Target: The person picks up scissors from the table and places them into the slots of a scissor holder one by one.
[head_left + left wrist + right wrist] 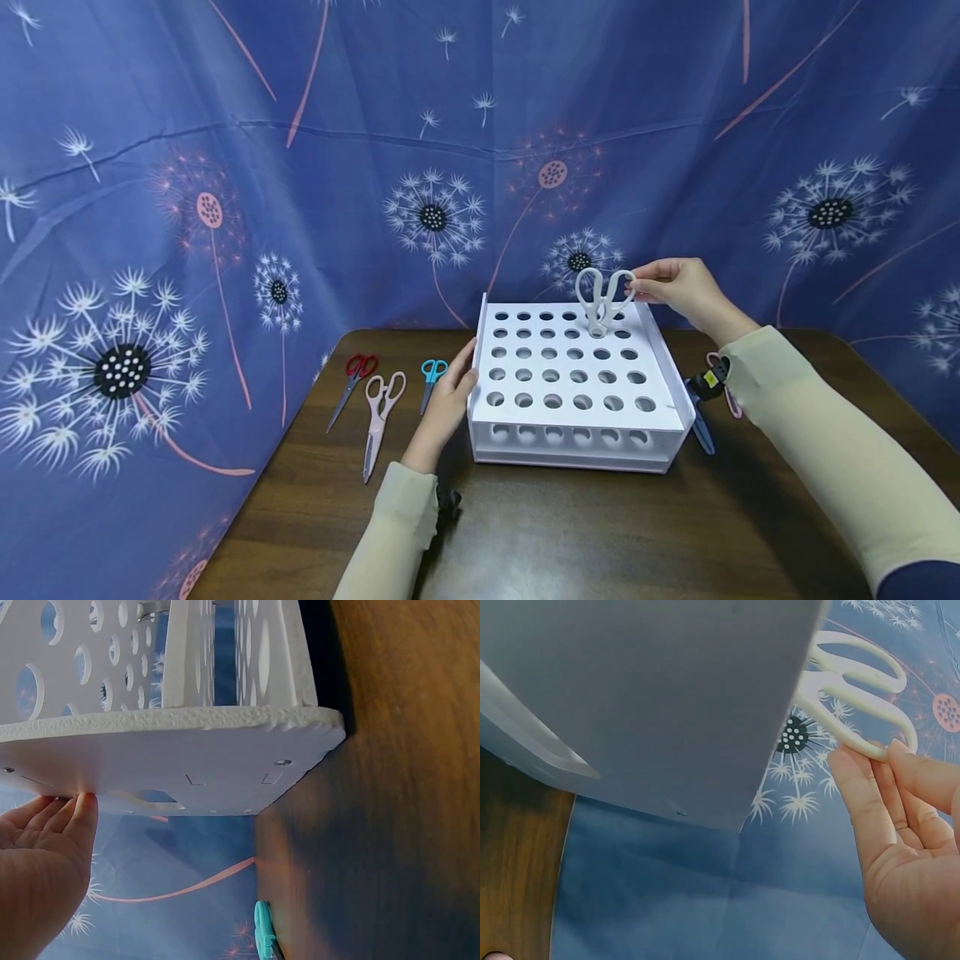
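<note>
A white rack with rows of round holes in its top stands on the table. My left hand rests against its left side panel, fingers laid on the panel in the left wrist view. White scissors stand upright at the rack's back rows, handle loops up; their blades are hidden below the top. With thumb and fingertips my right hand pinches the right loop. The right wrist view shows this pinch on the handle, partly behind the rack's side panel.
Left of the rack lie red-handled scissors, pale pink scissors and turquoise-handled scissors. Another pair with a dark blue blade lies to the right, partly hidden by my right wrist. A blue dandelion-print cloth hangs behind the table.
</note>
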The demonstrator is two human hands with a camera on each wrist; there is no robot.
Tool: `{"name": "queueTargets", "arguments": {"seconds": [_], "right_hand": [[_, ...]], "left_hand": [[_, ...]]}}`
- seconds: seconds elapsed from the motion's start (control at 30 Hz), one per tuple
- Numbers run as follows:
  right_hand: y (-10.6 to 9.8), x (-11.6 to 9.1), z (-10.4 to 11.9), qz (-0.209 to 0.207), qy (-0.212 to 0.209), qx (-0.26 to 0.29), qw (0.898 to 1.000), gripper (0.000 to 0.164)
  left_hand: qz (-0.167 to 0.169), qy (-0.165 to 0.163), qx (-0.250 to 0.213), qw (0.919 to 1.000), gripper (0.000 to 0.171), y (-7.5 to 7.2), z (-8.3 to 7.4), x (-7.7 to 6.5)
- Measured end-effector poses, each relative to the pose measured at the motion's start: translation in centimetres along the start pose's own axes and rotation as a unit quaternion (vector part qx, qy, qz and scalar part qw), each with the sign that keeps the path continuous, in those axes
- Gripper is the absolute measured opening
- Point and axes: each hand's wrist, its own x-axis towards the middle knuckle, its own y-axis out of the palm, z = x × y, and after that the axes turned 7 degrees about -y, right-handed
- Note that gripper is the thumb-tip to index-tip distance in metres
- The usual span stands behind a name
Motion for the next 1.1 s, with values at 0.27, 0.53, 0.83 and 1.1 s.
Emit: {"name": "queueTargets", "arguments": {"seconds": [0.27, 0.53, 0.83, 1.1], "right_hand": [[0.1, -0.1, 0.0, -0.002, -0.007, -0.009, 1.000, 0.041], [-0.4, -0.3, 0.3, 0.010, -0.006, -0.038, 0.999, 0.045], [-1.5, -0.8, 0.2, 0.013, -0.007, -0.012, 1.000, 0.058], [-2.7, -0.9, -0.2, 0.005, -0.014, -0.004, 1.000, 0.060]], "left_hand": [[0.002, -0.002, 0.003, 1.0000, 0.052, 0.0, -0.1, -0.1], [-0.005, 0.004, 0.015, 0.9999, 0.051, 0.1, -0.4, -0.2], [-0.020, 0.007, 0.021, 0.9995, 0.051, 0.3, 0.7, 0.3], [-0.007, 0.006, 0.028, 0.9996, 0.051, 0.1, -0.4, -0.3]]}}
